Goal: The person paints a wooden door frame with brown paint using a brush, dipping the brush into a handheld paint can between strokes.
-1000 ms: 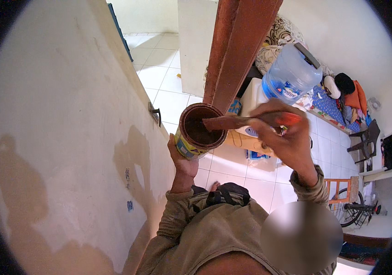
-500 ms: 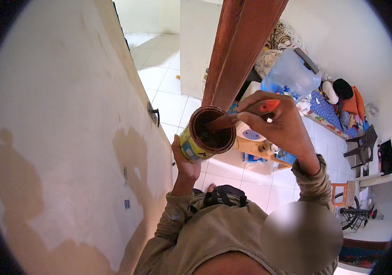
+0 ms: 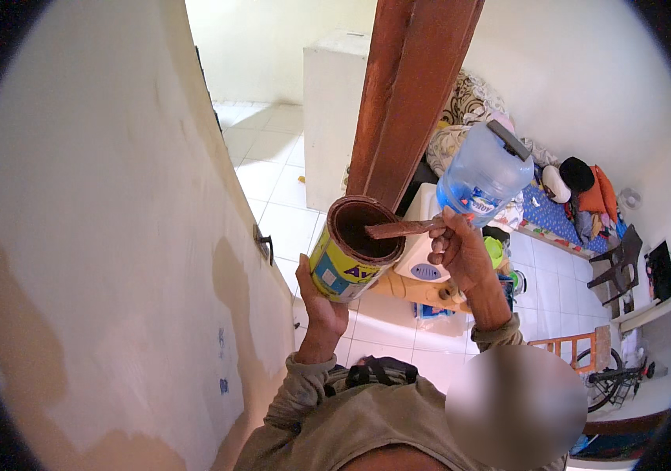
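Observation:
My left hand [image 3: 323,314] is wrapped round the lower side of a yellow and blue paint can [image 3: 341,271], which tilts a little and has brown paint smeared on its rim. In my right hand [image 3: 465,255] is a paintbrush [image 3: 404,228], its brown-coated bristles lying over the can's right rim with the tip inside the mouth. My right fingers are closed on the handle, most of which they hide. Dark brown paint coats the can's inner wall; how deep the paint stands cannot be made out. Just beyond the can rises a reddish-brown door frame post [image 3: 410,94].
On the left stands a pale door [image 3: 115,235] with a dark handle [image 3: 264,245]. A blue water jug [image 3: 480,169] tops a white dispenser [image 3: 426,263] on a wooden stand [image 3: 394,290]. Farther right are a bed [image 3: 551,188], a dark chair [image 3: 622,263] and a bicycle [image 3: 614,377].
My right hand has come down and turned, drawing the brush partly out of the can so it lies flatter across the rim. The can sits slightly lower in view.

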Demonstrator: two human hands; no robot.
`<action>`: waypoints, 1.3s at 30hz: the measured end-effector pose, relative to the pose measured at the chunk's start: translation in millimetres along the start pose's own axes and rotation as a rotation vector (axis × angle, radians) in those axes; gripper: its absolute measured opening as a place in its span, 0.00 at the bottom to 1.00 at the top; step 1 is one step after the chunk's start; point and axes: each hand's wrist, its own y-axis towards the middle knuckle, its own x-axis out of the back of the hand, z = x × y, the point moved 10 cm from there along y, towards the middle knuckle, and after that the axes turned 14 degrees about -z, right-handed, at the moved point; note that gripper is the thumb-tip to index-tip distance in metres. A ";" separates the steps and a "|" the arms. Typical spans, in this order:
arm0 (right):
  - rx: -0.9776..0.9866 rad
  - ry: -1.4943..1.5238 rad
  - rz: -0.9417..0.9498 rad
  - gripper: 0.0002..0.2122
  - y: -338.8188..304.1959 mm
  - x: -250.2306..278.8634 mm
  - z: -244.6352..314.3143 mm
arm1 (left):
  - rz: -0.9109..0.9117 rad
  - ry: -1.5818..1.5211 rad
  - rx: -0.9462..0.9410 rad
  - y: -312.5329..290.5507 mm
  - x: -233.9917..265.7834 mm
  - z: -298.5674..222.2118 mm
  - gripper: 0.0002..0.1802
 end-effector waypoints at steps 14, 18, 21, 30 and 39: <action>0.093 0.370 0.257 0.09 -14.5 -56.8 45.2 | 0.163 0.012 0.004 -32.5 -88.0 -42.7 0.41; 0.428 0.343 0.213 0.12 -45.7 -83.8 130.2 | 0.188 0.029 0.016 -36.5 -89.1 -47.6 0.41; 0.931 0.171 0.156 0.11 -79.9 -110.8 217.7 | 0.146 0.154 -0.103 -44.0 -83.9 -58.8 0.45; 2.390 -0.682 -0.230 0.15 -180.6 -231.1 320.9 | 0.115 0.113 -0.070 -26.0 -62.8 -49.0 0.49; 2.223 -1.146 -0.066 0.13 -131.8 -253.1 271.2 | 0.050 0.148 -0.092 -16.1 -45.1 -49.0 0.48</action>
